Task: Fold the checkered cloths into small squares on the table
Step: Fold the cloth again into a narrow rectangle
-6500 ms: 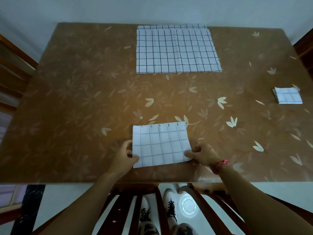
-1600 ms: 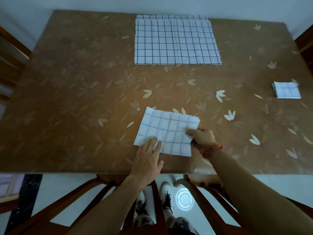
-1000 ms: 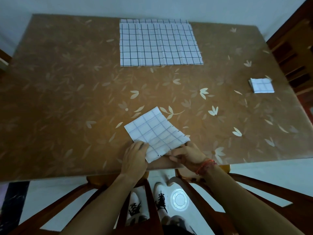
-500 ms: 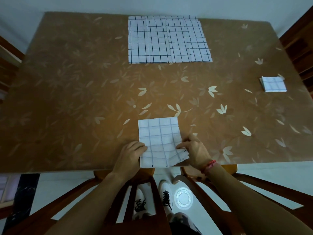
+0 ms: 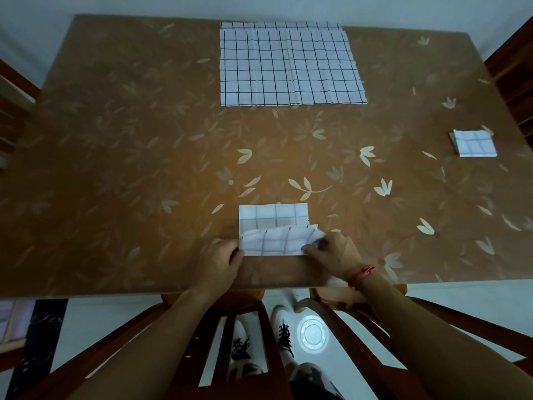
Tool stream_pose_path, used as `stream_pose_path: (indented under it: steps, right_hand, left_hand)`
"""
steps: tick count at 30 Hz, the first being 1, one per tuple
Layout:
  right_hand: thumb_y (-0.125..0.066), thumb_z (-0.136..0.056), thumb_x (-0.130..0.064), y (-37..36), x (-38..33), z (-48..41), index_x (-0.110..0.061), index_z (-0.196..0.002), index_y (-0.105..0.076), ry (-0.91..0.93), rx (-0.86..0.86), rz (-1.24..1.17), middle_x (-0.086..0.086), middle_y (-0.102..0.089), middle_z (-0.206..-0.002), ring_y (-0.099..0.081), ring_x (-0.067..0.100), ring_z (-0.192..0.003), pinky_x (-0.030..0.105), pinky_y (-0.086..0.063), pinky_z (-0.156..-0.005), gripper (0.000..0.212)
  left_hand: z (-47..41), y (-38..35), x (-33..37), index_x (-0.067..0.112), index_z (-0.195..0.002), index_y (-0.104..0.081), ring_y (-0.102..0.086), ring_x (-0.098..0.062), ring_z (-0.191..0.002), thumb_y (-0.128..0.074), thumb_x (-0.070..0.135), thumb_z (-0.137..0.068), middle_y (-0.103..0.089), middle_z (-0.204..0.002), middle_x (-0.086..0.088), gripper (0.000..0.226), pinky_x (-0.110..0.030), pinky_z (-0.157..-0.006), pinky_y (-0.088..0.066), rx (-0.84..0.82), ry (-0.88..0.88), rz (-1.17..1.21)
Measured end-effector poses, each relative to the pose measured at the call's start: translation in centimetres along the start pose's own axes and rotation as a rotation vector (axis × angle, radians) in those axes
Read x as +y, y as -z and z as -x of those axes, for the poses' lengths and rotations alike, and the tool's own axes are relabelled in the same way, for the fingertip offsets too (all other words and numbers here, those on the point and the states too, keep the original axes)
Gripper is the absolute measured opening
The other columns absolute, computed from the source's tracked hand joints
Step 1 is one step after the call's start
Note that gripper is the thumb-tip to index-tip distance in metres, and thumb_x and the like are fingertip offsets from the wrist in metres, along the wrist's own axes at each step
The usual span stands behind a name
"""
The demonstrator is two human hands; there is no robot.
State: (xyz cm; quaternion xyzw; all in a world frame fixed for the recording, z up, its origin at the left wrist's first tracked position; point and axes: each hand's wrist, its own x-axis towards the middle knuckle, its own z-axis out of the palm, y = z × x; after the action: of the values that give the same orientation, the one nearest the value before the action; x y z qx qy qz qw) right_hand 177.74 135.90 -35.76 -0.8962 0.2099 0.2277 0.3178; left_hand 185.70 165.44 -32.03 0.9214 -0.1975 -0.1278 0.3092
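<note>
Hands pinch the cloth (image 5: 274, 229): left hand (image 5: 220, 259) at its 8 o'clock corner, right hand (image 5: 331, 252) at 4. Its flap folds toward 12; the long axis runs 9 to 3.

Bare arms; red wristband (image 5: 364, 273) on right wrist; white shoes (image 5: 284, 327) w/ black laces.

A brown bench (image 5: 115, 168) with a pale leaf pattern fills most of the view, its top glossy. Behind it runs a plain pale wall (image 5: 259, 5). Dark wooden chairs (image 5: 253, 336) stand at the near edge, and more dark wood shows at the left (image 5: 14, 90) and right (image 5: 513, 73). The floor (image 5: 461, 301) is pale and shiny, with a round light reflection (image 5: 313, 333).
</note>
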Motion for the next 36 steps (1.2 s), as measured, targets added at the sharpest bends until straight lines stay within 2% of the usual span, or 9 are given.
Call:
stream_pose_path:
  steps: [3, 5, 10, 14, 21, 26, 30, 33, 36]
  right_hand:
    - [-0.068, -0.085, -0.037, 3.2, -5.8, 0.9, -0.018, -0.096, -0.069, 0.105, 0.131, -0.047, -0.006, -0.066, -0.081, -0.061, 0.010, -0.075, 0.015, -0.040, -0.060, 0.022]
    - [-0.068, -0.085, -0.037, 3.1, -5.7, 0.9, -0.022, -0.106, -0.069, 0.091, 0.133, -0.109, -0.006, -0.069, -0.089, -0.063, 0.011, -0.082, 0.017, -0.045, -0.066, 0.026]
    - [-0.069, -0.085, -0.031, 3.5, -6.8, -0.3, -0.019, -0.101, -0.069, 0.057, 0.165, -0.151, -0.010, -0.063, -0.083, -0.062, 0.012, -0.083, 0.013, -0.038, -0.058, 0.020]
    - [-0.068, -0.086, -0.029, 3.3, -7.1, -0.9, -0.020, -0.108, -0.068, -0.006, 0.176, -0.153, -0.003, -0.067, -0.087, -0.064, 0.015, -0.083, 0.024, -0.049, -0.068, 0.025]
    - [-0.061, -0.089, -0.035, 3.4, -7.9, -1.0, -0.015, -0.117, -0.055, -0.003, 0.276, -0.060, -0.002, -0.061, -0.089, -0.064, 0.028, -0.088, 0.037, -0.052, -0.072, 0.035]
    - [-0.061, -0.088, -0.034, 2.4, -9.0, -0.9, -0.014, -0.120, -0.055, 0.177, 0.457, 0.082, 0.010, -0.053, -0.106, -0.057, 0.029, -0.086, 0.040, -0.052, -0.068, 0.038]
    - [-0.054, -0.088, -0.037, 0.5, -10.3, -1.2, -0.011, -0.128, -0.053, 0.383, 0.428, 0.288, 0.015, -0.050, -0.128, -0.051, 0.032, -0.109, 0.046, -0.049, -0.089, 0.048]
    - [-0.049, -0.091, -0.035, -1.2, -11.6, -1.5, -0.006, -0.140, -0.043, 0.462, 0.339, 0.370, 0.021, -0.036, -0.149, -0.036, 0.038, -0.137, 0.048, -0.036, -0.108, 0.057]
    - [-0.042, -0.094, -0.033, -2.6, -12.4, -2.0, -0.003, -0.147, -0.032, 0.521, 0.261, 0.425, 0.023, -0.023, -0.156, -0.020, 0.038, -0.145, 0.049, -0.027, -0.116, 0.061]
  left_hand:
    - [-0.8, -0.1, 0.0, 0.022, -0.078, -0.060, -0.049, -0.010, -0.072, -0.060, 0.022, -0.091, -0.052, -0.071, 0.010, 0.014, -0.028, -0.065, -0.035, 0.018, 0.056, 0.021]
    - [-1.4, -0.2, -0.1, 0.021, -0.080, -0.063, -0.048, -0.010, -0.071, -0.062, 0.021, -0.090, -0.053, -0.070, 0.010, 0.010, -0.028, -0.066, -0.035, 0.037, 0.075, 0.011]
    - [-2.2, -0.6, -0.8, 0.024, -0.090, -0.063, -0.053, -0.014, -0.074, -0.053, 0.035, -0.088, -0.060, -0.076, 0.008, 0.015, -0.037, -0.074, -0.048, 0.042, 0.121, 0.004]
    - [-2.5, -0.5, -1.2, 0.025, -0.106, -0.059, -0.054, -0.016, -0.081, -0.047, 0.038, -0.085, -0.061, -0.085, 0.005, 0.027, -0.041, -0.073, -0.050, 0.039, 0.143, 0.001]
    - [-2.3, -0.2, -0.2, 0.012, -0.125, -0.056, -0.050, -0.024, -0.117, -0.046, 0.024, -0.091, -0.056, -0.126, -0.006, 0.037, -0.039, -0.091, -0.043, 0.070, -0.228, -0.356]
    - [-3.3, -0.3, -0.9, 0.006, -0.141, -0.044, -0.031, -0.026, -0.142, -0.035, 0.029, -0.095, -0.036, -0.153, -0.013, 0.052, -0.045, -0.108, -0.036, -0.093, -0.255, -0.501]
    - [-4.0, -0.4, -1.5, 0.006, -0.145, -0.038, -0.020, -0.025, -0.146, -0.030, 0.034, -0.096, -0.027, -0.157, -0.013, 0.057, -0.044, -0.115, -0.024, -0.147, -0.249, -0.551]
    - [-4.3, -0.5, -1.9, 0.006, -0.146, -0.036, -0.019, -0.026, -0.147, -0.029, 0.036, -0.096, -0.026, -0.157, -0.014, 0.059, -0.046, -0.115, -0.024, -0.169, -0.269, -0.566]
    - [-4.6, -0.5, -2.3, 0.005, -0.146, -0.037, -0.021, -0.027, -0.146, -0.029, 0.036, -0.097, -0.027, -0.156, -0.016, 0.059, -0.046, -0.116, -0.021, -0.172, -0.295, -0.569]
